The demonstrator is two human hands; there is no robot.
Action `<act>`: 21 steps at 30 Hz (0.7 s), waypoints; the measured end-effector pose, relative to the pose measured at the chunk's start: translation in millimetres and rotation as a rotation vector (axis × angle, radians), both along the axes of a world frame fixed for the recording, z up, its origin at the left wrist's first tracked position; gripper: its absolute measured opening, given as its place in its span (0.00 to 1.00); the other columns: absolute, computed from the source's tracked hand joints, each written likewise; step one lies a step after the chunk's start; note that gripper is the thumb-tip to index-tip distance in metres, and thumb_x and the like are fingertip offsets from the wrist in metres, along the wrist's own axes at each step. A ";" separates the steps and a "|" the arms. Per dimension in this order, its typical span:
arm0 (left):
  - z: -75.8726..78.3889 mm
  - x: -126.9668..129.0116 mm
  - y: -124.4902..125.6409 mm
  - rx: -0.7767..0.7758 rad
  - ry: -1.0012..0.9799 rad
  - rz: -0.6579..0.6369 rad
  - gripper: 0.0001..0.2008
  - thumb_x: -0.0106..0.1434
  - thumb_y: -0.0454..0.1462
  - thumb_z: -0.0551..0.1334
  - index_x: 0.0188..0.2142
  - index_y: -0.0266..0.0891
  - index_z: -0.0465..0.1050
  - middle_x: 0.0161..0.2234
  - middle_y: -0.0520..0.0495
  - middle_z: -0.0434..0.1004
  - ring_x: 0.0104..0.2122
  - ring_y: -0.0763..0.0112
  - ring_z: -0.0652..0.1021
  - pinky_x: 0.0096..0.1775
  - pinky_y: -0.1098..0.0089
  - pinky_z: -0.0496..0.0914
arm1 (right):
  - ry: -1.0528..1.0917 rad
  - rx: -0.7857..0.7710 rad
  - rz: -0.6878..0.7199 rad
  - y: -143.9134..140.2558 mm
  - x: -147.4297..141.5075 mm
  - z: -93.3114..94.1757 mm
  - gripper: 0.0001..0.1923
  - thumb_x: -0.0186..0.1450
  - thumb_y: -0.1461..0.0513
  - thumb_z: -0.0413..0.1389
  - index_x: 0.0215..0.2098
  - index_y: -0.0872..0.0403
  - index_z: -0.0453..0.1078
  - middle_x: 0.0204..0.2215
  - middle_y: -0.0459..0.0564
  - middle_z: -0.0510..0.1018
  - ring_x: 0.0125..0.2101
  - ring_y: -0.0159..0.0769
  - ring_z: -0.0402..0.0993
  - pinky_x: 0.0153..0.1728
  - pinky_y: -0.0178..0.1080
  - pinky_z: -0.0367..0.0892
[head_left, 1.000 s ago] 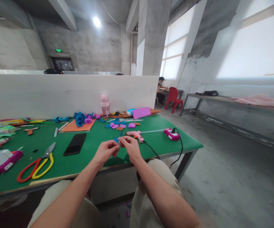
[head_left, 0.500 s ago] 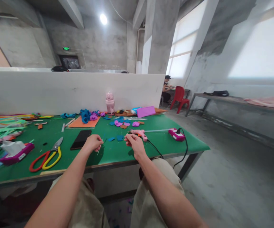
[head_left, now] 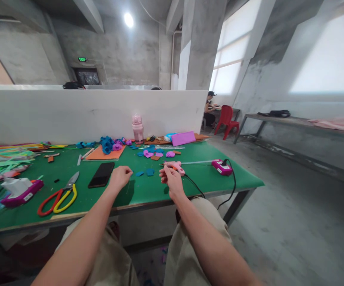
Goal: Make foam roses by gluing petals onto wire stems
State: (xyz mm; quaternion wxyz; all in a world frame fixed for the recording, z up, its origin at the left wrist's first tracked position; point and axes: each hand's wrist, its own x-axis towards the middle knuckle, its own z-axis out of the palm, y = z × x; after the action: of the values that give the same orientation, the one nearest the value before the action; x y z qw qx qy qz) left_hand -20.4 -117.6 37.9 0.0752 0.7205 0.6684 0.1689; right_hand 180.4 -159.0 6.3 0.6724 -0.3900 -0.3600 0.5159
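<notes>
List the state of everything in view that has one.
Left hand: fingertips pinched, contents unclear
Right hand: fingertips pinched, contents unclear
Glue gun: lying on its side
Phone: flat, screen dark
Scissors: lying flat, blades apparently together
Pink bottle: upright
Red chair: upright
Green sign: lit
Ceiling light: on

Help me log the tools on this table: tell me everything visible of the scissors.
The scissors have one red and one yellow handle loop, plastic-looking, and grey, metallic blades that look closed. They lie flat on the green tabletop, loops toward its front edge, blades pointing away and somewhat right, left of the black phone. Only the tabletop seems to touch them.
</notes>
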 end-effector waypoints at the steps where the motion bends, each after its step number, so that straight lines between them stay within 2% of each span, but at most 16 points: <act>1: -0.7 6.8 0.3 0.014 0.026 -0.042 0.10 0.56 0.38 0.55 0.32 0.39 0.74 0.33 0.44 0.78 0.36 0.64 0.76 0.38 0.71 0.66 | -0.001 -0.003 -0.006 0.2 0.4 -0.9 0.18 0.52 0.50 0.57 0.23 0.59 0.70 0.17 0.45 0.70 0.15 0.22 0.61 0.17 0.28 0.58; 4: -10.4 28.8 3.5 0.038 0.101 -0.116 0.11 0.55 0.39 0.57 0.35 0.38 0.73 0.35 0.42 0.77 0.38 0.61 0.75 0.38 0.69 0.65 | -0.019 -0.013 -0.026 0.0 -0.1 -5.0 0.18 0.53 0.50 0.57 0.22 0.59 0.69 0.17 0.45 0.70 0.15 0.22 0.61 0.17 0.28 0.57; 8: -20.7 42.4 14.3 0.069 0.162 -0.099 0.11 0.54 0.33 0.54 0.34 0.32 0.72 0.38 0.33 0.74 0.41 0.55 0.73 0.39 0.63 0.65 | -0.051 -0.043 -0.029 -2.8 -2.0 -12.0 0.19 0.54 0.50 0.55 0.22 0.59 0.69 0.16 0.44 0.69 0.15 0.22 0.60 0.17 0.28 0.56; 10: -16.0 40.2 21.8 0.071 0.161 -0.110 0.09 0.53 0.30 0.53 0.29 0.33 0.72 0.37 0.34 0.74 0.42 0.55 0.73 0.40 0.63 0.64 | -0.068 -0.055 -0.015 -4.4 -1.2 -12.6 0.19 0.55 0.49 0.54 0.23 0.58 0.69 0.16 0.44 0.69 0.15 0.22 0.60 0.17 0.28 0.56; 13: -0.5 34.2 31.2 0.073 0.123 -0.167 0.06 0.51 0.32 0.54 0.26 0.36 0.70 0.33 0.41 0.75 0.40 0.60 0.74 0.39 0.67 0.65 | -0.151 -0.022 0.000 -1.4 3.2 -6.7 0.19 0.57 0.50 0.52 0.23 0.58 0.69 0.17 0.45 0.70 0.16 0.23 0.61 0.18 0.29 0.58; 15: 8.3 32.4 33.5 0.015 -0.052 -0.218 0.05 0.52 0.33 0.53 0.27 0.38 0.68 0.29 0.46 0.76 0.33 0.66 0.75 0.35 0.70 0.66 | -0.239 0.028 0.010 7.1 6.4 0.4 0.17 0.58 0.51 0.52 0.26 0.58 0.69 0.19 0.46 0.71 0.17 0.24 0.62 0.19 0.29 0.59; 19: 10.6 34.4 28.3 -0.243 -0.700 -0.335 0.05 0.51 0.38 0.55 0.27 0.38 0.63 0.20 0.52 0.72 0.23 0.71 0.74 0.29 0.72 0.66 | -0.455 0.078 0.123 34.7 6.9 10.8 0.13 0.54 0.56 0.56 0.35 0.55 0.69 0.28 0.46 0.74 0.20 0.26 0.66 0.21 0.31 0.63; 21: 7.2 35.3 24.1 -0.312 -0.789 -0.379 0.06 0.49 0.39 0.58 0.26 0.38 0.64 0.18 0.54 0.71 0.21 0.73 0.72 0.27 0.73 0.65 | -0.569 0.052 0.217 46.2 3.0 10.2 0.15 0.51 0.58 0.59 0.37 0.54 0.69 0.29 0.46 0.74 0.22 0.27 0.68 0.22 0.31 0.64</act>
State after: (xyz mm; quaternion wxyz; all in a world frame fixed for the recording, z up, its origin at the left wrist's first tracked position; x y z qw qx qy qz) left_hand 14.9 -93.5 45.1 0.4607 0.6905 0.4628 0.3110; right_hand 183.4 -112.8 16.6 0.4953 -0.4607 -0.5865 0.4454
